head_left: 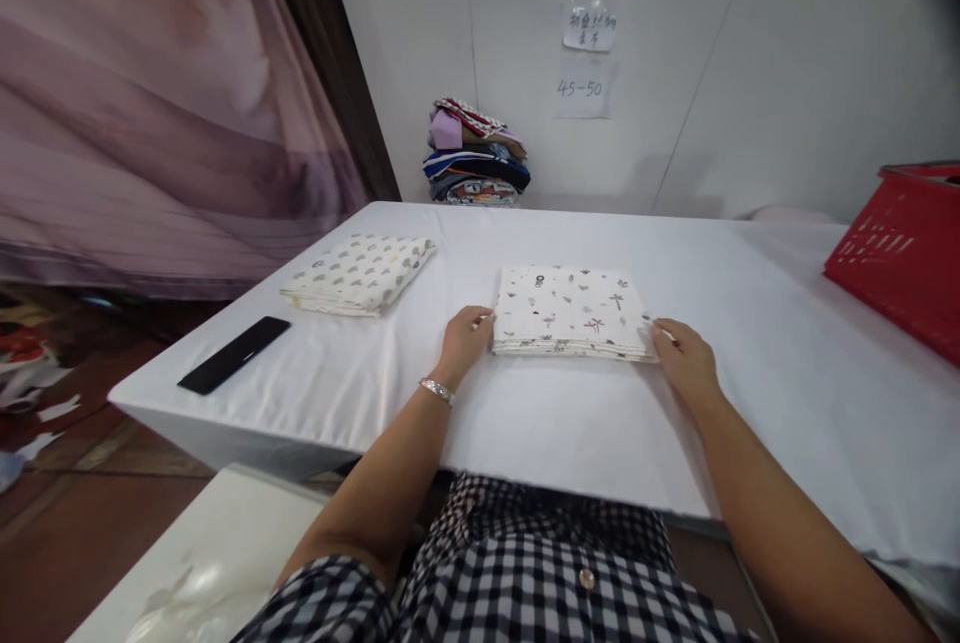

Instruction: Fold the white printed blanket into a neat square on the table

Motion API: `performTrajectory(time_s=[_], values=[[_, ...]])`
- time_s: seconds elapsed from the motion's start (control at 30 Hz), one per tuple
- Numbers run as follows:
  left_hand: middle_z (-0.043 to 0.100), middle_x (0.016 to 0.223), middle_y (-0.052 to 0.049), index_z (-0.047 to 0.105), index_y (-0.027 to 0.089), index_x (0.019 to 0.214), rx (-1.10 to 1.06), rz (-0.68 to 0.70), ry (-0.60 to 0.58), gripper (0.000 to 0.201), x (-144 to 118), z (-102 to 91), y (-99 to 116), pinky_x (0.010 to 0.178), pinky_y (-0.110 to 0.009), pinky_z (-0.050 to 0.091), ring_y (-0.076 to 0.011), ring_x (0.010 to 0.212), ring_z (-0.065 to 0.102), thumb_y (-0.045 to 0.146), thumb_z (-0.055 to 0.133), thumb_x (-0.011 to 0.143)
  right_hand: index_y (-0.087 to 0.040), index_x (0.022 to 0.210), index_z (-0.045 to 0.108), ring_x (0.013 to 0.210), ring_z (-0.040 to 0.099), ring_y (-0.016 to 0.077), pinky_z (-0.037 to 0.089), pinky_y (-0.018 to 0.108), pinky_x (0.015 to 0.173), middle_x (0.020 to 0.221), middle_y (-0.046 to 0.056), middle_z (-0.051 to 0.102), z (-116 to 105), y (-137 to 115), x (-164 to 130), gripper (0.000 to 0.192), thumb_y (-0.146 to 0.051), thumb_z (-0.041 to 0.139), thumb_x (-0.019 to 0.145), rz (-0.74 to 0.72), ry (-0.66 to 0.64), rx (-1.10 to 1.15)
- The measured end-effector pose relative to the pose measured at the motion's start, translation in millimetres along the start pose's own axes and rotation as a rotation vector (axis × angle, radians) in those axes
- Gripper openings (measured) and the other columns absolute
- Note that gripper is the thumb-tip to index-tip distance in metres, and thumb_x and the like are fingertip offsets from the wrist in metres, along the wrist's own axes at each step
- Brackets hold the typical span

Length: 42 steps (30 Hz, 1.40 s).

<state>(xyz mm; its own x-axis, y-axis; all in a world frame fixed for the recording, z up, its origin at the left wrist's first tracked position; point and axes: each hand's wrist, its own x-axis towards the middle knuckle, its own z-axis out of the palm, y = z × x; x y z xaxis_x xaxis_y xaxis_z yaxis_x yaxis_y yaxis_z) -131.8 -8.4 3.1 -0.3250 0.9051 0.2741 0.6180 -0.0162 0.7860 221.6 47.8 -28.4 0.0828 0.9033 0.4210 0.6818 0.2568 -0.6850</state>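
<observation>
A white cloth [570, 308] printed with small plants and animals lies folded into a flat rectangle in front of me. My left hand [466, 338] pinches its left edge, the thumb and fingers closed at the side. On the opposite side, my right hand [682, 353] has its fingertips closed on the right edge. Several layers show along the near fold. To the left rests a second folded cloth [360, 273], white with grey-green shapes, touched by neither hand.
A black flat object [234, 355] lies near the table's left edge. The white-covered table [787, 403] backs onto a wall with two paper notes [585, 88]. A stack of folded fabrics [478, 158] sits at the back; a red basket [900, 253] stands at right.
</observation>
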Motion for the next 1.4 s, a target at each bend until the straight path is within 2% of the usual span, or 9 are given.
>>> performTrajectory(time_s=[0.1, 0.23, 0.47, 0.67, 0.83, 0.97, 1.17, 1.4], values=[[0.066, 0.089, -0.002, 0.068, 0.020, 0.082, -0.054, 0.035, 0.005, 0.016, -5.8, -4.6, 2.3, 0.071, -0.025, 0.047, -0.0141, 0.079, 0.060, 0.023, 0.052, 0.077, -0.019, 0.094, 0.070, 0.090, 0.060, 0.0234, 0.047, 0.038, 0.081, 0.100, 0.009, 0.068, -4.5, 2.0, 2.6, 0.038, -0.044, 0.047, 0.078, 0.063, -0.006, -0.053], [0.063, 0.080, 0.000, 0.063, 0.019, 0.070, -0.039, 0.047, -0.026, 0.012, -11.1, -7.8, 3.6, 0.067, -0.024, 0.044, -0.0125, 0.073, 0.057, 0.025, 0.055, 0.075, -0.018, 0.094, 0.071, 0.080, 0.060, 0.0219, 0.046, 0.037, 0.080, 0.097, 0.009, 0.069, -6.0, 3.1, 4.1, 0.040, -0.043, 0.046, 0.075, 0.171, -0.058, -0.128], [0.055, 0.061, 0.002, 0.051, 0.019, 0.056, 0.019, -0.108, -0.094, 0.031, -11.7, -7.2, 4.7, 0.058, -0.024, 0.038, -0.0117, 0.058, 0.049, 0.043, 0.054, 0.076, -0.019, 0.098, 0.071, 0.077, 0.060, 0.0221, 0.046, 0.034, 0.074, 0.087, 0.007, 0.070, -5.7, 4.9, 3.8, 0.044, -0.047, 0.047, 0.074, 0.222, -0.097, -0.144], [0.049, 0.052, 0.004, 0.050, 0.018, 0.054, 0.034, -0.139, -0.126, 0.039, -11.3, -2.6, 1.9, 0.052, -0.024, 0.033, -0.0106, 0.052, 0.043, 0.050, 0.053, 0.076, -0.018, 0.103, 0.070, 0.078, 0.060, 0.0222, 0.046, 0.034, 0.075, 0.088, 0.007, 0.070, -7.5, 1.5, 3.3, 0.046, -0.048, 0.047, 0.075, 0.231, -0.133, -0.161], [0.053, 0.057, 0.003, 0.052, 0.019, 0.060, 0.047, -0.164, -0.149, 0.038, -13.3, -2.3, 3.4, 0.051, -0.024, 0.033, -0.0116, 0.055, 0.046, 0.054, 0.056, 0.073, -0.018, 0.104, 0.069, 0.080, 0.060, 0.0227, 0.045, 0.035, 0.077, 0.089, 0.007, 0.070, -8.5, -1.5, 2.5, 0.047, -0.048, 0.047, 0.075, 0.253, -0.129, -0.145], [0.053, 0.058, 0.003, 0.053, 0.019, 0.060, 0.053, -0.154, -0.165, 0.032, -12.6, -1.0, 5.4, 0.051, -0.024, 0.033, -0.0116, 0.055, 0.046, 0.049, 0.059, 0.070, -0.017, 0.103, 0.070, 0.079, 0.060, 0.0227, 0.046, 0.034, 0.076, 0.087, 0.008, 0.070, -6.9, 0.3, 2.5, 0.047, -0.047, 0.048, 0.074, 0.250, -0.125, -0.133], [0.049, 0.050, 0.004, 0.053, 0.018, 0.056, -0.021, -0.212, -0.143, 0.028, -6.5, 0.0, 3.7, 0.051, -0.023, 0.032, -0.0104, 0.051, 0.044, 0.043, 0.059, 0.069, -0.017, 0.102, 0.069, 0.077, 0.060, 0.0210, 0.046, 0.033, 0.075, 0.083, 0.006, 0.070, -4.8, 1.8, 1.9, 0.044, -0.045, 0.049, 0.075, 0.229, -0.092, -0.065], [0.049, 0.050, 0.004, 0.051, 0.019, 0.056, 0.119, -0.184, -0.228, 0.032, -2.8, -2.9, 2.0, 0.050, -0.023, 0.031, -0.0117, 0.051, 0.044, 0.048, 0.056, 0.070, -0.019, 0.100, 0.069, 0.077, 0.061, 0.0193, 0.046, 0.030, 0.072, 0.081, 0.004, 0.070, -8.1, -4.6, -0.7, 0.041, -0.046, 0.046, 0.080, 0.240, -0.085, 0.017]])
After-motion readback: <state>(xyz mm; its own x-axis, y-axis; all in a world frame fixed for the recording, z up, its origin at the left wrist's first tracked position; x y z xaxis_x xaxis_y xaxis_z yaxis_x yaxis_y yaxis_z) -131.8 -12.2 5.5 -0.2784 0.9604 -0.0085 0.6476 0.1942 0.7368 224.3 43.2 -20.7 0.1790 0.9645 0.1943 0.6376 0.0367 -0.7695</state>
